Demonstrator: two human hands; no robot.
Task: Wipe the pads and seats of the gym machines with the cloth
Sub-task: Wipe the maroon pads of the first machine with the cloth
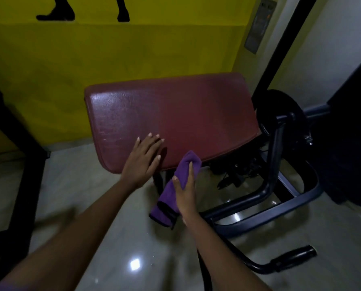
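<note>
Cloth [175,192], purple and folded into a long bundle, sits in my right hand [186,198]; my fingers are wrapped round its middle, its far tip touching the near edge of the maroon pad [175,114] and its near end hanging free above the floor. My left hand [142,158] lies flat and spread on the near edge of that same pad, just left of the cloth, gripping nothing. One pad is in sight, wide and tilted, its left part catching a shine. To its right stands one dark round weight plate [280,114], and a dark tubular frame [274,171] curves down from there and around the near right, close beside my right wrist. Under the pad's right side there is a tangle of black parts that I cannot make out. One black handle grip [295,257] juts out low at the near right. At the far left stands one black upright frame [17,160]. Behind the pad runs a yellow wall [112,55] with black painted shapes at the top, and a glossy grey floor [133,248] lies beneath.
</note>
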